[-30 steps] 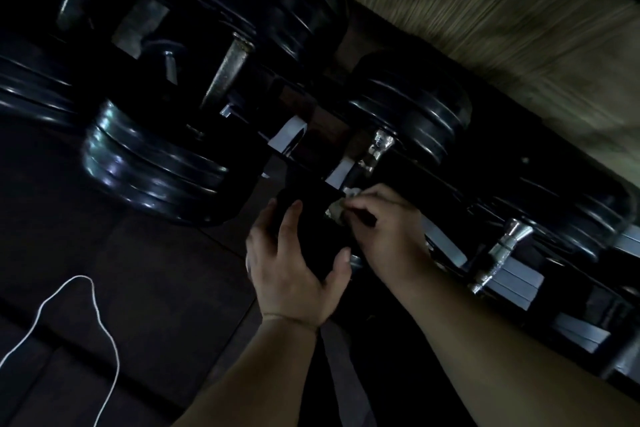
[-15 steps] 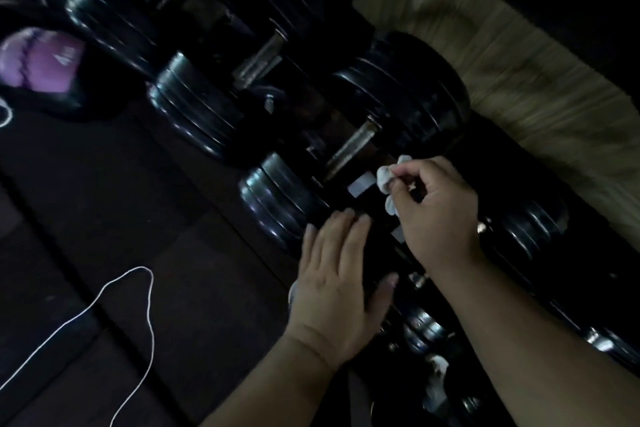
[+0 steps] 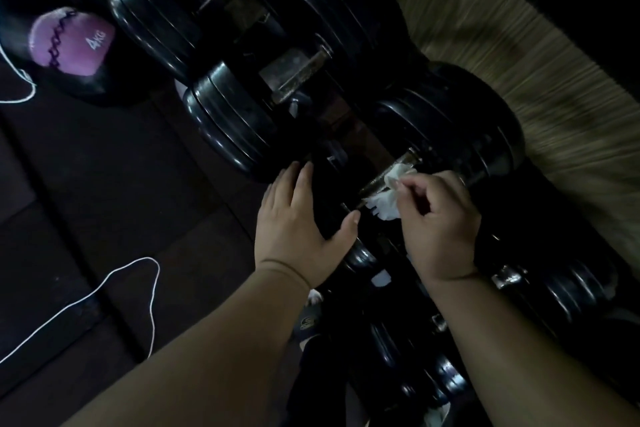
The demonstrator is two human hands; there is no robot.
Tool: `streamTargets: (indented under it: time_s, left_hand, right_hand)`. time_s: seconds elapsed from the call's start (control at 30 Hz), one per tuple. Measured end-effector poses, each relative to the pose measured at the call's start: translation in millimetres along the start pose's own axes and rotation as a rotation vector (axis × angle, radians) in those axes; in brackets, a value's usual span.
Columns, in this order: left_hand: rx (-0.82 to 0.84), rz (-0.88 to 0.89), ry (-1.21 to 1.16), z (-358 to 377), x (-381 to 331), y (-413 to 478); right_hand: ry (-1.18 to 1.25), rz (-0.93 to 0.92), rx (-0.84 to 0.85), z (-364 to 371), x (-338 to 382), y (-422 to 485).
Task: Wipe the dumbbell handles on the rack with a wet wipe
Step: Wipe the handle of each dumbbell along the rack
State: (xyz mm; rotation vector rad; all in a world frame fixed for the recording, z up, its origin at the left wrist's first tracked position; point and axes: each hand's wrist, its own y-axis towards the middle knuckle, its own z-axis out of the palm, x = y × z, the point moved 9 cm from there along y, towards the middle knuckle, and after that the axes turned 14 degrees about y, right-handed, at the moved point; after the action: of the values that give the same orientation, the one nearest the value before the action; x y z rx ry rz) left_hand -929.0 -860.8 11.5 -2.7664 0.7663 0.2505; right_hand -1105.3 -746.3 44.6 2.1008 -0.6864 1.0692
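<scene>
The right hand (image 3: 440,222) pinches the wet wipe (image 3: 389,199) in a narrow grip and presses it on the metal handle (image 3: 375,184) of one dumbbell on the rack, so I judge the wiping is somewhere in the middle. The left hand (image 3: 298,229) lies flat, fingers straight, on the dark weight beside it. The further handles (image 3: 301,74) wait above. The dim light hides which ones are clean, and the rack itself is hard to make out.

Glossy black dumbbell heads (image 3: 235,128); dull, worn metal handle (image 3: 374,186); soft crumpled white wipe (image 3: 386,206); matt dark floor (image 3: 104,184); ball (image 3: 69,42) with matt purple patch.
</scene>
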Motion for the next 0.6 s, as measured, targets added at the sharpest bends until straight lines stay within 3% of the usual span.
streamTargets:
  time_s: [0.23,0.4,0.5,0.6]
  left_hand:
    - [-0.01,0.003,0.005,1,-2,0]
    - [-0.014,0.008,0.001,1,-1,0]
    - [-0.025,0.009,-0.001,1,-1,-1]
    - [-0.041,0.008,-0.011,0,-1,-1]
  right_hand:
    - [-0.036,0.121,0.203,43,-25,14]
    - [-0.071,0.142,0.54,61,-31,2]
    - [-0.024,0.041,0.782,76,-27,-22]
    - [-0.096,-0.041,0.787,73,-24,-11]
